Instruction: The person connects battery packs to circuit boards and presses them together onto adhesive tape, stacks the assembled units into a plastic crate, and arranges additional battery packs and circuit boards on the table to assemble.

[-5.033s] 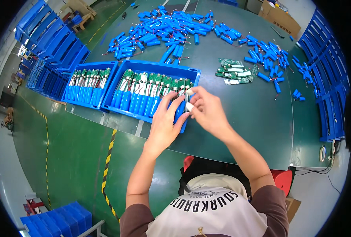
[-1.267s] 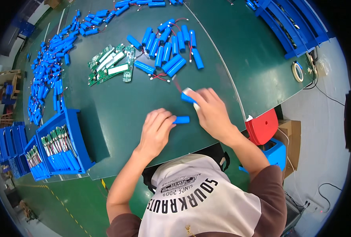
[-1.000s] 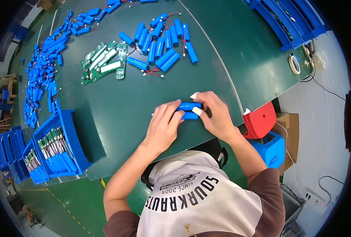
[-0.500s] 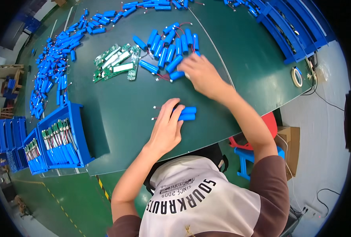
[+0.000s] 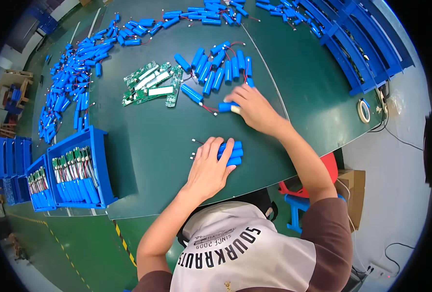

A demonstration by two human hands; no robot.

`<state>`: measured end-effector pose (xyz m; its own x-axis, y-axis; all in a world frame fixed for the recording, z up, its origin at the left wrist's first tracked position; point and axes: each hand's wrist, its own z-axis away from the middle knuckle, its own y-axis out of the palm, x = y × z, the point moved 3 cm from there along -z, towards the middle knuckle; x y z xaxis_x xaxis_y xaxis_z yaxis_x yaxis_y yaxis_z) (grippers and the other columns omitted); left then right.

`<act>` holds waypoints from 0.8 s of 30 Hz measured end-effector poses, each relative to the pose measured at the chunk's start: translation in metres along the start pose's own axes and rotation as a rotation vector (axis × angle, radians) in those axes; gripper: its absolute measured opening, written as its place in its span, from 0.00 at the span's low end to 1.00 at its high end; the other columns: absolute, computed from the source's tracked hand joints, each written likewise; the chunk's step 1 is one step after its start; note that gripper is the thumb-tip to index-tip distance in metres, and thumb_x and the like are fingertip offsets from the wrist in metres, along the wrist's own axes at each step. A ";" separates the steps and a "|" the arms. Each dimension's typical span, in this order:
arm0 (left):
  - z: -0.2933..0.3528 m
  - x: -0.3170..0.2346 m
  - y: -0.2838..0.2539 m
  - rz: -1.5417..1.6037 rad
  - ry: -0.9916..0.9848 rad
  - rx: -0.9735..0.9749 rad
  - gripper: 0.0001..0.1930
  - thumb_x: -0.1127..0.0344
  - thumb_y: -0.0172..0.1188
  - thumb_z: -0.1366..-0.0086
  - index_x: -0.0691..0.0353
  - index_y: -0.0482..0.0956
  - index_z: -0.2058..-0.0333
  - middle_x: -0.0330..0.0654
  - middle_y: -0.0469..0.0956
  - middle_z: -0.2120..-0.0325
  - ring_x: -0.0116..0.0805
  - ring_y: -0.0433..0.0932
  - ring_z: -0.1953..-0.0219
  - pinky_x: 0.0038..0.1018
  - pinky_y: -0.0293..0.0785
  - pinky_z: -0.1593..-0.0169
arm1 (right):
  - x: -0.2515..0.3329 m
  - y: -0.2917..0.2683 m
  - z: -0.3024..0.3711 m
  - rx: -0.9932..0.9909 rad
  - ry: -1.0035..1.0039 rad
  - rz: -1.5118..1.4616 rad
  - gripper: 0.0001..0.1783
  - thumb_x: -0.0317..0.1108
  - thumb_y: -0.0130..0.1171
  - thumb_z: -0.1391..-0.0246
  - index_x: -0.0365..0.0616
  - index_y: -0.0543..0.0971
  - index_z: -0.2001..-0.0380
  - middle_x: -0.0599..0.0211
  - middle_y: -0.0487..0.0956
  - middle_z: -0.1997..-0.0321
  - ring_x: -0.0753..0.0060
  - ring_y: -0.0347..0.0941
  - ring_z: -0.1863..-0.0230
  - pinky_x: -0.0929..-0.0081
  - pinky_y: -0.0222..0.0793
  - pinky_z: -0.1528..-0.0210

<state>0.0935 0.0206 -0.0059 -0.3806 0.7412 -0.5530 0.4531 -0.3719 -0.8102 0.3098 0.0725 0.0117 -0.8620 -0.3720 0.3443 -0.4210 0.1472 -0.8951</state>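
Observation:
My left hand (image 5: 207, 165) lies on the table with its fingers curled round a small row of blue cylindrical batteries (image 5: 236, 161). Three of their ends show past the fingers, and wires with white plugs stick out on the other side. Farther off, my right hand (image 5: 255, 111) grips a single blue battery (image 5: 224, 106) between thumb and fingers; a pale covering sits on the thumb. Just beyond it lies a loose cluster of blue batteries (image 5: 218, 79) with red wires. Left of that cluster is a pile of green circuit boards (image 5: 153, 92).
Blue bins (image 5: 110, 168) of batteries joined to boards stand at the left table edge. More loose batteries (image 5: 65, 87) spread along the far left and back. A blue rack (image 5: 344, 48), a tape roll (image 5: 363, 111) and cables are at the right. A blue stool (image 5: 293, 209) stands below.
Another battery has joined the row under my left hand. My right hand has come a little nearer, with one battery drawn away from the cluster. The whole view has shifted slightly.

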 end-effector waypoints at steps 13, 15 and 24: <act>-0.012 -0.007 -0.003 -0.052 0.079 -0.031 0.38 0.56 0.62 0.36 0.74 0.60 0.35 0.65 0.63 0.39 0.63 0.61 0.34 0.51 0.54 0.28 | 0.033 0.000 -0.071 -0.010 -0.211 0.042 0.15 0.25 0.54 0.43 0.46 0.76 0.52 0.58 0.78 0.50 0.55 0.73 0.46 0.58 0.72 0.50; -0.014 -0.007 -0.001 -0.089 0.076 -0.024 0.40 0.53 0.63 0.36 0.73 0.59 0.34 0.64 0.63 0.39 0.61 0.61 0.34 0.50 0.53 0.28 | 0.013 0.027 -0.095 -0.010 -0.361 0.121 0.15 0.26 0.56 0.44 0.47 0.77 0.53 0.60 0.77 0.48 0.57 0.71 0.43 0.57 0.68 0.44; 0.008 0.005 -0.010 -0.140 -0.084 -0.123 0.41 0.53 0.65 0.38 0.72 0.60 0.34 0.67 0.52 0.32 0.69 0.51 0.29 0.56 0.49 0.29 | 0.054 0.004 -0.020 0.239 -0.233 -0.044 0.08 0.33 0.60 0.43 0.46 0.80 0.61 0.65 0.79 0.63 0.61 0.73 0.52 0.57 0.65 0.48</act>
<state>0.0809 0.0238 -0.0015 -0.5104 0.7299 -0.4547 0.4838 -0.1935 -0.8535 0.2562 0.0718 0.0328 -0.7453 -0.5768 0.3345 -0.3544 -0.0823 -0.9315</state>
